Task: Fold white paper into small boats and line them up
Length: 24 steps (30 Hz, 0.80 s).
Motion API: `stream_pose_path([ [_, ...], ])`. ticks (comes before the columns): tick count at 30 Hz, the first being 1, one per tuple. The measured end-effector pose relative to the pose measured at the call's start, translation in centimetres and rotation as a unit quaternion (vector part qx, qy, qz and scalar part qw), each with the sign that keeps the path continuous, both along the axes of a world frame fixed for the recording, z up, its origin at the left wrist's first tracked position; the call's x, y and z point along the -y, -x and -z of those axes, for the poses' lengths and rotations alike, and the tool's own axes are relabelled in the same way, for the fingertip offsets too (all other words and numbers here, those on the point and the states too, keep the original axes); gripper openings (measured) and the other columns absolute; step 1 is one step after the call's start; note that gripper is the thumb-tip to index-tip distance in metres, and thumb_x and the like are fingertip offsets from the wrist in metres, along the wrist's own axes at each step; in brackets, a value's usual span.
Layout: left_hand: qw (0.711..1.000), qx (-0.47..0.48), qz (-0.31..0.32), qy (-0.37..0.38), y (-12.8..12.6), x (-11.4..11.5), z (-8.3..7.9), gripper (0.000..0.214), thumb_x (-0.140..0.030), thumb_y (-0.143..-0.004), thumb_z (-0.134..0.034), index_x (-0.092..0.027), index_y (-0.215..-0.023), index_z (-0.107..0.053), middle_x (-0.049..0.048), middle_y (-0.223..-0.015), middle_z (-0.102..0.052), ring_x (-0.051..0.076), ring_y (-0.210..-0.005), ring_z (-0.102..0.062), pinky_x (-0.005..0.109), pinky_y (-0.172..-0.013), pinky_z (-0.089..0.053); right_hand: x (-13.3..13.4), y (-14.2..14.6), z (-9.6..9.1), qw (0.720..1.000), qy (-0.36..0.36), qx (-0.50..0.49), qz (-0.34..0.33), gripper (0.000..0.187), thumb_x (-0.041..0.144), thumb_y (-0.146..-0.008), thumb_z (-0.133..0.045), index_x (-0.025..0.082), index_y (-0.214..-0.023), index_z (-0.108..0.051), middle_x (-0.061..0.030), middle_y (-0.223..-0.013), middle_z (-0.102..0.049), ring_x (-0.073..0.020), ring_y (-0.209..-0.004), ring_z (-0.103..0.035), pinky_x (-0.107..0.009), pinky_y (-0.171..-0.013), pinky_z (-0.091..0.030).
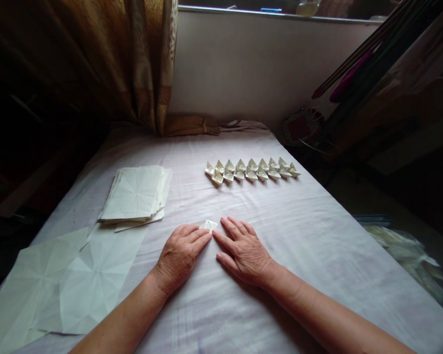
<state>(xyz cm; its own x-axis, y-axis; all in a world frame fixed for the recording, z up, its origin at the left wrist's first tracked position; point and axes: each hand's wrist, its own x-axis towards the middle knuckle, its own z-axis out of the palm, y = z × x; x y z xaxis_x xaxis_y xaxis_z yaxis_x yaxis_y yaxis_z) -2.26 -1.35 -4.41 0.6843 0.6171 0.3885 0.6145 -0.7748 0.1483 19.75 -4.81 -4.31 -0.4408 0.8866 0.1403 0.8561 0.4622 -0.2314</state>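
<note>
A small folded piece of white paper [210, 224] lies flat on the cloth-covered surface between my hands. My left hand [180, 253] has its fingers close together, tips pressing the paper's left and lower edge against the cloth. My right hand [245, 253] rests palm down with fingers stretched and apart, its index fingertip touching the paper's lower right corner. Beyond them, several small folded paper boats [251, 172] stand in two close rows. To the left is a stack of creased white paper sheets [133, 194].
Loose creased sheets [96, 275] lie at the front left, beside my left forearm. A pale bedsheet [280, 226] covers the surface. A gold curtain [143, 64] hangs at the back left before a white wall [243, 69]. Plastic bags [406, 255] sit lower, past the right edge.
</note>
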Motion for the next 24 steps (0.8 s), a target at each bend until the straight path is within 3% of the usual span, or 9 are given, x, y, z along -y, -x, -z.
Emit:
stream_pose_path([
  [6, 1.000, 0.005, -0.006, -0.010, -0.2, 0.0, -0.1, 0.028, -0.016, -0.094, -0.048, -0.019, -0.115, -0.067, 0.0055, -0.114, -0.072, 0.023, -0.105, -0.060, 0.042, -0.095, -0.047, 0.0, 0.4, 0.2, 0.999, -0.001, 0.008, 0.037, 0.057, 0.050, -0.092, -0.052, 0.024, -0.142, -0.048, -0.0161, -0.150, -0.041, -0.0331, -0.138, -0.035, -0.050, -0.110, -0.024],
  [16, 0.993, 0.081, -0.061, 0.067, -0.6, -0.5, -0.2, 0.018, -0.016, -0.091, -0.052, -0.021, -0.102, -0.066, 0.0057, -0.103, -0.069, 0.020, -0.096, -0.061, 0.037, -0.089, -0.049, -0.5, 0.7, -0.2, 0.997, -0.004, -0.042, 0.066, 0.049, 0.038, -0.090, -0.056, 0.021, -0.136, -0.053, -0.0138, -0.145, -0.049, -0.0301, -0.133, -0.041, -0.047, -0.108, -0.029],
  [20, 0.992, 0.063, -0.098, 0.057, -0.7, -0.8, -0.1, 0.022, -0.019, -0.088, -0.057, -0.019, -0.109, -0.063, 0.0073, -0.107, -0.067, 0.023, -0.099, -0.060, 0.039, -0.090, -0.049, -1.5, 1.0, 0.2, 0.995, -0.019, -0.071, 0.065, 0.047, 0.029, -0.089, -0.057, 0.023, -0.135, -0.054, -0.0121, -0.140, -0.053, -0.0293, -0.129, -0.045, -0.045, -0.104, -0.034],
  [24, 0.991, 0.051, -0.105, 0.065, -0.9, -1.2, -0.1, 0.023, -0.025, -0.089, -0.060, -0.024, -0.111, -0.066, 0.0054, -0.105, -0.069, 0.022, -0.098, -0.060, 0.037, -0.088, -0.049, -2.8, 1.6, 0.6, 0.993, -0.064, -0.088, 0.043, 0.032, 0.029, -0.089, -0.060, 0.026, -0.120, -0.066, -0.0107, -0.130, -0.060, -0.0279, -0.119, -0.052, -0.043, -0.098, -0.040],
])
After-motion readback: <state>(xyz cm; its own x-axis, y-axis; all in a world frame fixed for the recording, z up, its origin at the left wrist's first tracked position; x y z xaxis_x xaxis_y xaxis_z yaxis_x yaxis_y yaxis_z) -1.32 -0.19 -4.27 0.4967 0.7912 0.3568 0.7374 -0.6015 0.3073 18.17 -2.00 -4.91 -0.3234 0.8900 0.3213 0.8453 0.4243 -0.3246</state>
